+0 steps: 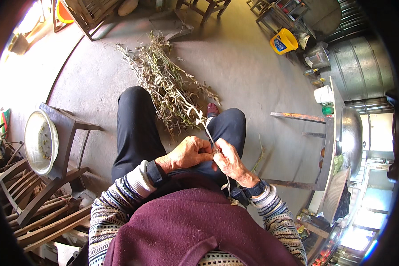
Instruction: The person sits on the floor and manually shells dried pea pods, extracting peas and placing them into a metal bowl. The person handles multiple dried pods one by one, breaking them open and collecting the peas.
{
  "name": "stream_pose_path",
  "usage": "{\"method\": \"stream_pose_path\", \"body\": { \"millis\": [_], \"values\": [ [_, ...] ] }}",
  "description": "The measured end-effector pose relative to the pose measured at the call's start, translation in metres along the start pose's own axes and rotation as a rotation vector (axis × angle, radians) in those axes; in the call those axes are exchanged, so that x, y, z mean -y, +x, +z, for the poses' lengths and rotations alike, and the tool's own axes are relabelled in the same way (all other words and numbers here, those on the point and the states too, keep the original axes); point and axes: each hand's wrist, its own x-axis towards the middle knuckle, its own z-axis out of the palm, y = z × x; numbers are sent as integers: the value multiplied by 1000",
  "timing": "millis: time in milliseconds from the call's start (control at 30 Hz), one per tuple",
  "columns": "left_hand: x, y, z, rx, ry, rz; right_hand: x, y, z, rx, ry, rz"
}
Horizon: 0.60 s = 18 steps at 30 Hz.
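Observation:
A dried bean-like plant stalk (pixel 208 129) with pale pods runs from the floor pile up to my hands, and its lower end hangs beside my lap. My right hand (pixel 231 159) grips this stalk between thumb and curled fingers. At the same spot my left hand (pixel 189 153) pinches with thumb and forefinger, its fingertips meeting those of the right. Whatever small part lies between the fingertips is hidden. Beyond my knees, a heap of dried plants (pixel 166 83) lies on the concrete floor. A white plastic basin (pixel 55 146) with small yellowish bits inside rests on a wooden chair (pixel 65 129) to my left.
Firewood and wooden slats (pixel 50 229) lie at lower left. On the right is a table frame (pixel 322 159), with a large metal wok lid (pixel 350 143) and a round basket (pixel 334 196) nearby. A yellow bucket (pixel 284 41) stands far right, and a wooden stool (pixel 206 10) ahead.

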Motion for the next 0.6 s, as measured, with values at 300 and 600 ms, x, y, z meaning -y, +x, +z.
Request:
{"method": "stream_pose_path", "body": {
  "millis": [300, 600],
  "values": [
    [14, 7, 11, -112, 62, 70, -8, 11, -4, -8, -230, -82],
    [11, 7, -4, 180, -256, -98, 11, 5, -11, 94, 85, 109]
  ]
}}
